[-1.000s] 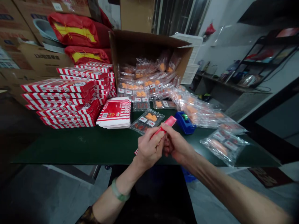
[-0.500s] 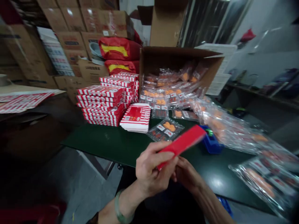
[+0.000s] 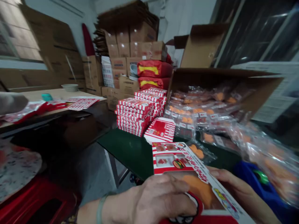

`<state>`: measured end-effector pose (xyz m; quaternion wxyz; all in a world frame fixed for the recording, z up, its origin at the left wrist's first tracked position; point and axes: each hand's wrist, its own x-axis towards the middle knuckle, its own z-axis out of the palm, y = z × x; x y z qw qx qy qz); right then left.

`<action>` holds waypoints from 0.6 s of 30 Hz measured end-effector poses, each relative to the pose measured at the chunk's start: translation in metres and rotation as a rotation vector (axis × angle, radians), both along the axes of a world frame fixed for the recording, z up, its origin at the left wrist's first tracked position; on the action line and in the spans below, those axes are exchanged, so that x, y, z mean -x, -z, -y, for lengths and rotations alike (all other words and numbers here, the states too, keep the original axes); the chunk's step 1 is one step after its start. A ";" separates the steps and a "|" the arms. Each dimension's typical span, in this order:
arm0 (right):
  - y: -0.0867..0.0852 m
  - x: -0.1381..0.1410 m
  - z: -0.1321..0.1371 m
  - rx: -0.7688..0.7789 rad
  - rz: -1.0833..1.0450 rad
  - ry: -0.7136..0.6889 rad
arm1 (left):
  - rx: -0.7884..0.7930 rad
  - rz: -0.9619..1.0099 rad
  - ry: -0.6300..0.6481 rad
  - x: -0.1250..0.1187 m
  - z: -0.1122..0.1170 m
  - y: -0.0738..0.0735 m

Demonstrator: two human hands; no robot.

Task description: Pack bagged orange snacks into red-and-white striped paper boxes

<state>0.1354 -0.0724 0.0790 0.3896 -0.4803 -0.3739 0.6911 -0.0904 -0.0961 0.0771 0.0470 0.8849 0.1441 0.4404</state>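
A red-and-white striped cardboard box (image 3: 171, 160) with clear windows faces me, an orange piece showing inside it. My left hand (image 3: 161, 199), with a pale green bangle at the wrist, lies across the front of the box, its fingers curled over the lower window. Along the box's right edge, my right hand (image 3: 235, 186) grips it, its fingertips partly hidden behind. Just beyond lies a small pile of flat striped cartons (image 3: 161, 129). A clear bag with orange pieces (image 3: 198, 152) peeks out behind the box.
Stacked striped boxes (image 3: 133, 116) stand on the green table (image 3: 123, 149). Right of them a large carton (image 3: 263, 84) spills clear bags (image 3: 247, 137). A blue tape dispenser (image 3: 259, 183) sits at right. Another person's arm (image 3: 11, 102) shows at far left by a second table.
My view has swung left, bringing the second table and red stool in. The box, earlier seen edge-on as a red strip, now shows its windowed front, with my hands along it.
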 end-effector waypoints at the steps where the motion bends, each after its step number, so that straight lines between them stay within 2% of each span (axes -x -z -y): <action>1: -0.005 0.005 -0.005 0.082 -0.041 -0.055 | -0.021 -0.033 0.011 0.004 0.000 -0.002; 3: -0.017 0.017 -0.019 0.142 -0.096 -0.129 | -0.039 -0.067 -0.051 0.012 0.001 -0.005; 5: -0.027 0.032 -0.037 0.036 -0.133 -0.139 | -0.076 -0.067 -0.185 0.023 -0.001 -0.011; 6: -0.030 0.040 -0.046 -0.053 -0.162 -0.136 | -0.147 -0.069 -0.242 0.030 -0.005 -0.015; 8: -0.028 0.054 -0.064 -0.216 -0.238 -0.148 | -0.432 -0.109 -0.293 0.048 -0.023 -0.025; 10: -0.015 0.062 -0.078 -0.294 -0.263 -0.192 | -0.703 -0.165 -0.392 0.071 -0.057 -0.036; 11: -0.005 0.064 -0.082 -0.309 -0.239 -0.202 | -0.801 -0.263 -0.424 0.083 -0.079 -0.041; 13: 0.019 0.061 -0.085 -0.312 -0.142 -0.174 | -0.878 -0.380 -0.517 0.104 -0.125 -0.047; 16: 0.053 0.047 -0.083 -0.273 -0.015 -0.125 | -0.709 -0.563 -0.673 0.127 -0.185 -0.049; 18: 0.070 0.035 -0.082 -0.245 0.026 -0.098 | -0.606 -0.673 -0.726 0.133 -0.211 -0.047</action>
